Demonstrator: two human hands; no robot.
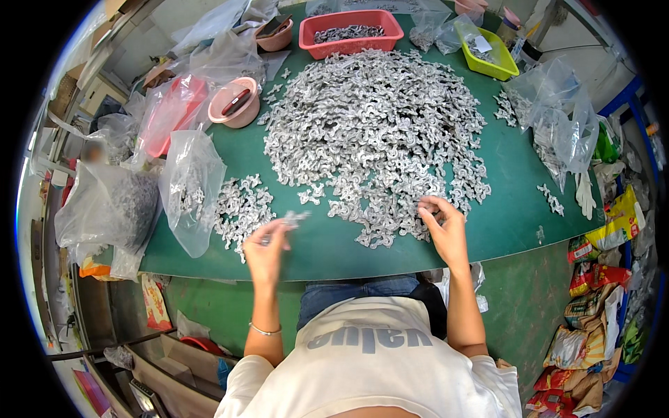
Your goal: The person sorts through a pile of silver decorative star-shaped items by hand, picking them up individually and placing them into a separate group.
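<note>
A large heap of small silver-grey metal parts (369,118), each with rounded lobes, lies on the green table (313,251). My left hand (266,245) is closed at the fingertips on one small metal part (297,219), slightly blurred, held between the heap and a smaller pile of the same parts (244,207) at the left. My right hand (446,228) is at the heap's near right edge, thumb and fingers curled together against the parts. What its fingertips hold, if anything, cannot be made out.
Behind the heap stands a red basket (352,47) with metal parts inside. A yellow-green basket (488,52) is at the back right. At the left are a pink bowl (235,104) and a clear plastic bag (191,195) of parts. Another clear bag (561,122) lies right, near a white glove (584,195).
</note>
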